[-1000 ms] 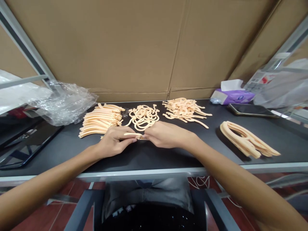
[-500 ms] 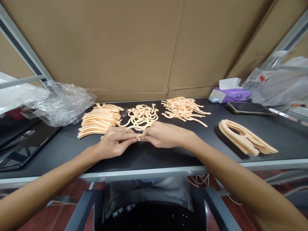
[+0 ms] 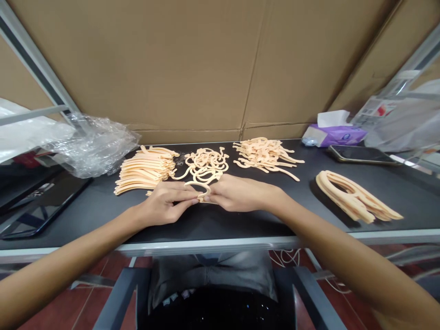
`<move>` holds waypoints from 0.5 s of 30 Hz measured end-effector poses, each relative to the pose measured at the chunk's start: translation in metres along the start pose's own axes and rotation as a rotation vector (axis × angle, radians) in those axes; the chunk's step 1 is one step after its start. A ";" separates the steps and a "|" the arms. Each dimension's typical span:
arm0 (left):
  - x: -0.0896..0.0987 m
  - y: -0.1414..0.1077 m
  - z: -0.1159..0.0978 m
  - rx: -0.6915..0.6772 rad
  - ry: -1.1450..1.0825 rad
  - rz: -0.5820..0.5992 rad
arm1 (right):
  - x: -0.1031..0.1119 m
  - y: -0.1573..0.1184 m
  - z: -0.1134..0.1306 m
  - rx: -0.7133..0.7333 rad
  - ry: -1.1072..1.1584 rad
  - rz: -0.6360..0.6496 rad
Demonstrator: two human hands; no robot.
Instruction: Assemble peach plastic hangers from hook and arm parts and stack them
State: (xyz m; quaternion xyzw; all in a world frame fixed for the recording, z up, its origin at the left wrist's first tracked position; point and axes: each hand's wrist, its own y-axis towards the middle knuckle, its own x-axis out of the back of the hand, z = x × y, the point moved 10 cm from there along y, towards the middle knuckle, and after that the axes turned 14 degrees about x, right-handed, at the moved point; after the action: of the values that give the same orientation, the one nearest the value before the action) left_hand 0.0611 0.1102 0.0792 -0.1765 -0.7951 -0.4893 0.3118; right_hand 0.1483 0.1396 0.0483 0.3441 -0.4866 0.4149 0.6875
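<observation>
Near the table's front edge, my left hand [image 3: 168, 201] and my right hand [image 3: 237, 193] meet with fingertips pinched. Between them they grip a curved peach plastic piece [image 3: 202, 185], whose open loop stands up above the fingers. A thin straight part shows below it, mostly covered by the fingers. Just behind lies a tangle of similar curved loop pieces [image 3: 206, 161]. Left of that is a neat stack of long flat peach strips [image 3: 146, 166]. A loose heap of slim peach strips [image 3: 264, 153] lies to the right.
Folded peach pieces with a round opening [image 3: 354, 199] lie at the right. Behind them are a phone [image 3: 362, 154] and a purple tissue pack [image 3: 335, 135]. Clear plastic wrap [image 3: 99, 146] and a dark glossy tablet-like device [image 3: 48, 206] sit left. Cardboard [image 3: 172, 64] stands behind the black table [image 3: 268, 229].
The whole view has shifted slightly, so things appear a little further right. Both hands keep their pinch on the curved piece, with only slight finger movement.
</observation>
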 end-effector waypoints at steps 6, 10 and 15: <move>-0.004 -0.003 0.001 -0.019 0.014 0.029 | -0.001 0.002 -0.003 0.046 0.094 -0.042; -0.005 -0.003 0.001 -0.017 0.042 0.043 | 0.000 0.004 -0.003 0.047 0.110 -0.047; -0.006 0.000 0.001 0.005 0.004 0.062 | -0.003 0.004 -0.002 0.031 0.189 -0.012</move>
State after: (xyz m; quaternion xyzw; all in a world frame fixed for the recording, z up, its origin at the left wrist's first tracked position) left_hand 0.0657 0.1109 0.0746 -0.1994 -0.7898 -0.4778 0.3290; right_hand 0.1443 0.1421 0.0455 0.3169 -0.4109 0.4491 0.7274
